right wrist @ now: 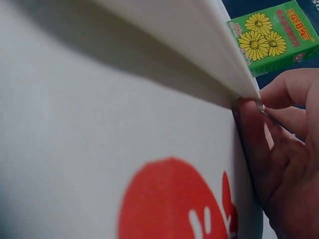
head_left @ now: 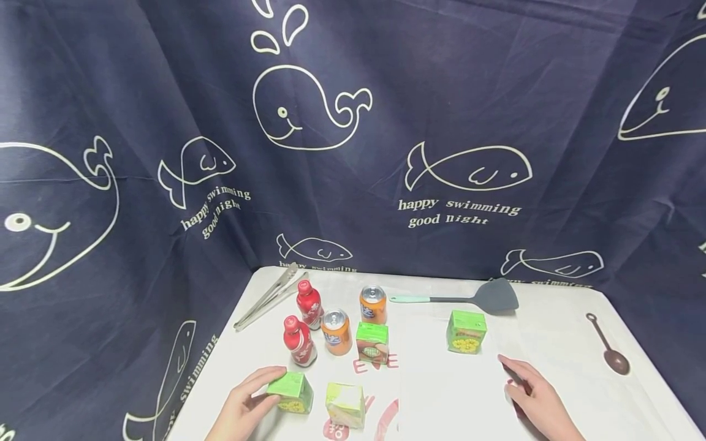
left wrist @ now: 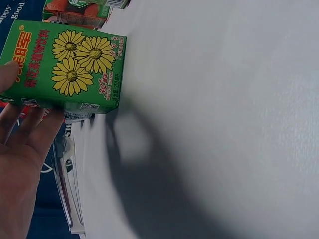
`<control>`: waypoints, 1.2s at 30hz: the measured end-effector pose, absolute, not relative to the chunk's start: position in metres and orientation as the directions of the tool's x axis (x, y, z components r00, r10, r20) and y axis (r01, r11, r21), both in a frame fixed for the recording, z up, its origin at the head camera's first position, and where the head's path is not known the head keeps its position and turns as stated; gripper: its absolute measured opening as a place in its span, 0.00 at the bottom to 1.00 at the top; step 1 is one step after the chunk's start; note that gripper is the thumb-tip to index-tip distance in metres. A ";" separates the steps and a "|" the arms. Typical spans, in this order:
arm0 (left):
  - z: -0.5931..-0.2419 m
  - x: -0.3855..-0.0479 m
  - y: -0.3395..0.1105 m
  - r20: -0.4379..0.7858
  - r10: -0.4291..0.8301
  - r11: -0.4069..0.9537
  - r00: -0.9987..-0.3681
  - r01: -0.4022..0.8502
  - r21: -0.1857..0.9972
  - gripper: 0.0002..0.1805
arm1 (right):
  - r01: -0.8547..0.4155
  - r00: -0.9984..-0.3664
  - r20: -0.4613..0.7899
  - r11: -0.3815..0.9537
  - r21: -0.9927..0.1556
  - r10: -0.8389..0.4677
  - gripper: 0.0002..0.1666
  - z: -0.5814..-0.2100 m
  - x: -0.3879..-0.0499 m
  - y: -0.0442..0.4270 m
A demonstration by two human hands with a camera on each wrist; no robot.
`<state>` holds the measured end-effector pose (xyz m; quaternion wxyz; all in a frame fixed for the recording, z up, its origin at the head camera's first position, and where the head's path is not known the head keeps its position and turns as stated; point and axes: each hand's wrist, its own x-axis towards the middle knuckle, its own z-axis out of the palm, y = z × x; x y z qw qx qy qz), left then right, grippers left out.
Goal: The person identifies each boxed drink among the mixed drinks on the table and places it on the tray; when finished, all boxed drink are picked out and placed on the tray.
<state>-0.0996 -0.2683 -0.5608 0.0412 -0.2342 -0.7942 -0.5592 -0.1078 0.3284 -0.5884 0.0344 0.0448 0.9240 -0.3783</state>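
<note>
My left hand (head_left: pixel 245 404) pinches a green drink carton (head_left: pixel 291 392) with yellow flowers, thumb on one side and fingers on another; the left wrist view shows this carton's (left wrist: pixel 75 64) printed face. Just right of it stands a pale yellow-green carton (head_left: pixel 345 404). Over on the right, my right hand (head_left: pixel 535 395) has its fingers bent. In the right wrist view the right hand (right wrist: pixel 289 144) pinches the edge of a white sheet-like material (right wrist: pixel 134 114) with a red print; its full shape is hidden. Another flowered green carton (head_left: pixel 466 332) stands beyond the right hand.
Two red bottles (head_left: pixel 299 340), two orange cans (head_left: pixel 336 332) and a red-and-green carton (head_left: pixel 372 343) cluster left of centre. Metal tongs (head_left: pixel 267 297) lie at the back left, a spatula (head_left: pixel 493 297) along the back, and a brown spoon (head_left: pixel 614 361) at right. A dark blue patterned curtain (head_left: pixel 353 184) encloses the table.
</note>
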 end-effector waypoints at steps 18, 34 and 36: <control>-0.556 -0.099 -0.263 0.360 0.294 0.233 -0.885 0.431 0.871 0.22 | 0.052 -0.999 -0.034 0.648 -0.760 0.040 0.32 -0.595 -0.104 0.331; -0.559 -0.102 -0.269 0.370 0.288 0.229 -0.883 0.439 0.869 0.23 | 0.054 -0.998 -0.035 0.602 -0.797 0.043 0.33 -0.596 -0.104 0.330; -0.557 -0.103 -0.268 0.384 0.283 0.233 -0.879 0.452 0.861 0.24 | 0.056 -0.998 -0.038 0.600 -0.798 0.043 0.33 -0.595 -0.103 0.330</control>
